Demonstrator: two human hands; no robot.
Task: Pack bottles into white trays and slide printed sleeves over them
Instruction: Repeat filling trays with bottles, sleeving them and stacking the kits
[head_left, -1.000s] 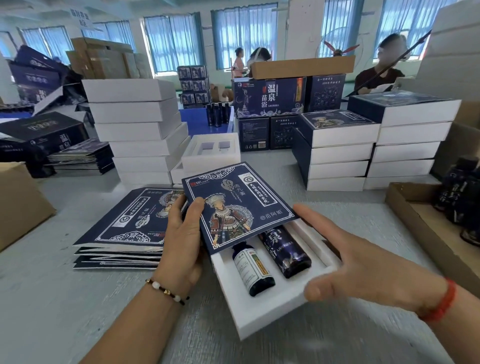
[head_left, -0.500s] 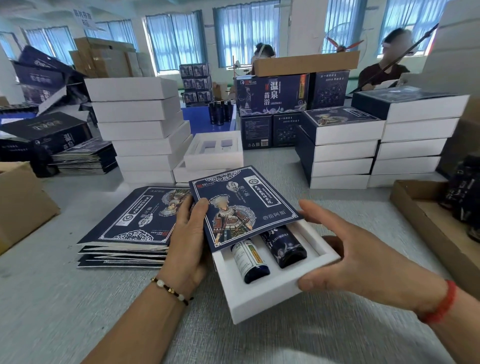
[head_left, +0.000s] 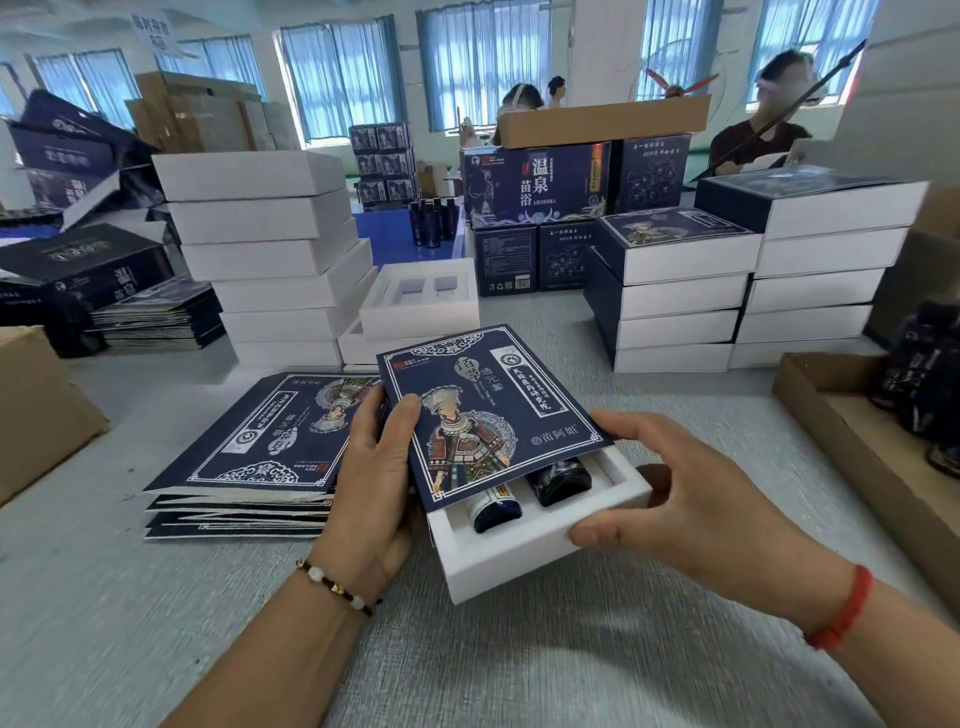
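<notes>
Further over white tray (head_left: 519, 558), navy sleeve (head_left: 488, 415).

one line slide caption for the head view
Left hand holds a printed sleeve half over a white tray of two bottles, gripped by the right hand.

2 bottles (head_left: 524, 491) in tray (head_left: 519, 558), sleeve (head_left: 488, 410) half over, flat sleeves (head_left: 249, 447) left
</notes>
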